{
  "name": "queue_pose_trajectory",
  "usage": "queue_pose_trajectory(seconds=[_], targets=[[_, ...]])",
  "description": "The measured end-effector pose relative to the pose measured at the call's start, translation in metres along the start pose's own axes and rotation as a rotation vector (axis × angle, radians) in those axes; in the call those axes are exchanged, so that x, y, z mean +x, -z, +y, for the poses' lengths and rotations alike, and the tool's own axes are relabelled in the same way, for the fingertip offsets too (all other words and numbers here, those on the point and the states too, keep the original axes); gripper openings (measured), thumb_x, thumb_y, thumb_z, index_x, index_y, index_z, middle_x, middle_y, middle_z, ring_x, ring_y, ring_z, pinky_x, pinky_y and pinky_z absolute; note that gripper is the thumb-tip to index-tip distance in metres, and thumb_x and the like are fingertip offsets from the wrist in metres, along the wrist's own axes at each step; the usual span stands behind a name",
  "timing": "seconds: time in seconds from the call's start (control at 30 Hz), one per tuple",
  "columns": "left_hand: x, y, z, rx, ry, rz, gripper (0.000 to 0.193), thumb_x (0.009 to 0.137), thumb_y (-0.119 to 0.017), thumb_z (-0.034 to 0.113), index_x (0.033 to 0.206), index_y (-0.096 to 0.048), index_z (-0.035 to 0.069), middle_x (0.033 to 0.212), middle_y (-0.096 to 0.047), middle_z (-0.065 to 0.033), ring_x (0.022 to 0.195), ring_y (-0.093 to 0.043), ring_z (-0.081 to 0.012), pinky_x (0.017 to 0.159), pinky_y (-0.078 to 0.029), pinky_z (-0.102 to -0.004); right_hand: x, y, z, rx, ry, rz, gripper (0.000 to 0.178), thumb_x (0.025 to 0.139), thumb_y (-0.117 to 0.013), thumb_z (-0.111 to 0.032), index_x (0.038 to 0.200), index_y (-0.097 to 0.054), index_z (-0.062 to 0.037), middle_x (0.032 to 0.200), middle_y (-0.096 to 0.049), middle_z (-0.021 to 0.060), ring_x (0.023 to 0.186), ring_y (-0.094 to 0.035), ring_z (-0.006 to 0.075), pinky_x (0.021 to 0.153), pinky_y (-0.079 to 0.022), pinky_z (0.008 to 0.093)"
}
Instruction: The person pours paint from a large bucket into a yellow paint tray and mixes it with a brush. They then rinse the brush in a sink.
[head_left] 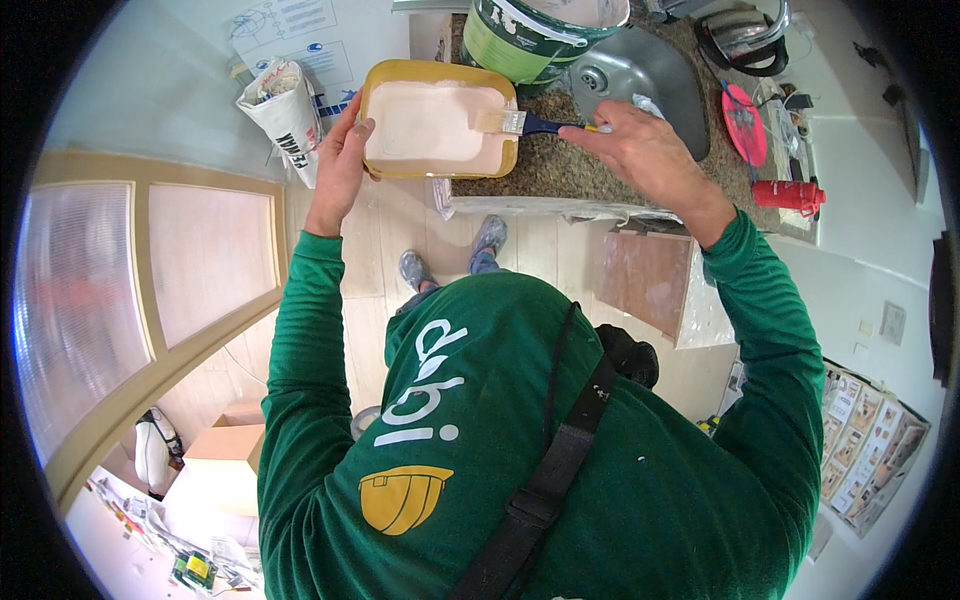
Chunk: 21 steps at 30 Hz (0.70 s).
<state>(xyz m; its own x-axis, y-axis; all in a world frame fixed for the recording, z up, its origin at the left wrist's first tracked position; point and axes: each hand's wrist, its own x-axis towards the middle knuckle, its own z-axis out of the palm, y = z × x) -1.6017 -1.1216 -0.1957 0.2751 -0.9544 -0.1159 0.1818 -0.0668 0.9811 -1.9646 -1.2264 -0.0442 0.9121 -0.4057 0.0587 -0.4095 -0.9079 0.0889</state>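
Observation:
My left hand [345, 158] grips the left edge of a yellow-rimmed paint tray [500, 165], thumb over the rim and fingers beneath. Pale pinkish-white paint [425, 125] covers the tray's inside. In my right hand [640, 150] is a paintbrush [545, 125] with a dark blue handle, held level. Its light bristles rest over the paint at the tray's right side; whether they press into it I cannot tell. The tray's right part overlaps the granite counter [560, 180] in view. Just behind the tray stands a green paint bucket [510, 45] with a wire handle.
A steel sink [670, 85] lies right of the bucket. Further right are a kettle [745, 40], a pink disc-shaped item [742, 125] and a red bottle [785, 194]. At left stand a white bag [280, 115] and a glazed door frame [155, 260]. A cardboard box [225, 450] sits lower left.

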Motion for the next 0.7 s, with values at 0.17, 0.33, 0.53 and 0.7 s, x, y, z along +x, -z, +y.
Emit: queue_pose_trajectory(seconds=[0.17,0.33,0.53,0.7], targets=[[0.004,0.004,-0.003,-0.015,-0.006,-0.029,0.055,0.105,-0.055,0.026,0.157,-0.048,0.009,0.107,-0.071,-0.0007,0.074,-0.061,-0.0050,0.056,-0.050,-0.0226,-0.005,0.015,0.006,0.070,0.012,-0.019,0.035,0.088,-0.069,-0.011,0.122,-0.076,-0.0205,0.091,-0.057,0.0091,0.088,-0.065,0.0281,0.076,-0.057,0.0420],[0.006,0.004,-0.005,-0.021,0.014,-0.006,0.056,0.105,-0.057,0.028,0.156,-0.048,0.006,0.102,-0.070,-0.0011,0.071,-0.061,-0.0060,0.055,-0.049,-0.0233,-0.009,0.022,0.011,0.083,0.023,-0.034,0.036,0.088,-0.069,-0.009,0.122,-0.076,-0.0190,0.092,-0.058,0.0092,0.088,-0.064,0.0287,0.078,-0.056,0.0427],[0.006,0.002,-0.003,-0.024,0.015,0.007,0.057,0.105,-0.057,0.030,0.156,-0.048,0.005,0.100,-0.069,-0.0013,0.070,-0.061,-0.0063,0.054,-0.049,-0.0232,-0.009,0.030,0.014,0.081,0.027,-0.038,0.037,0.086,-0.070,-0.007,0.121,-0.076,-0.0163,0.092,-0.057,0.0090,0.088,-0.064,0.0283,0.079,-0.056,0.0425],[0.008,0.004,-0.008,-0.014,-0.001,-0.001,0.058,0.104,-0.057,0.031,0.156,-0.049,0.005,0.101,-0.069,-0.0016,0.072,-0.061,-0.0064,0.055,-0.049,-0.0229,-0.011,0.033,0.018,0.096,0.024,-0.047,0.037,0.085,-0.071,-0.007,0.121,-0.076,-0.0156,0.092,-0.057,0.0097,0.088,-0.063,0.0289,0.079,-0.056,0.0429]])
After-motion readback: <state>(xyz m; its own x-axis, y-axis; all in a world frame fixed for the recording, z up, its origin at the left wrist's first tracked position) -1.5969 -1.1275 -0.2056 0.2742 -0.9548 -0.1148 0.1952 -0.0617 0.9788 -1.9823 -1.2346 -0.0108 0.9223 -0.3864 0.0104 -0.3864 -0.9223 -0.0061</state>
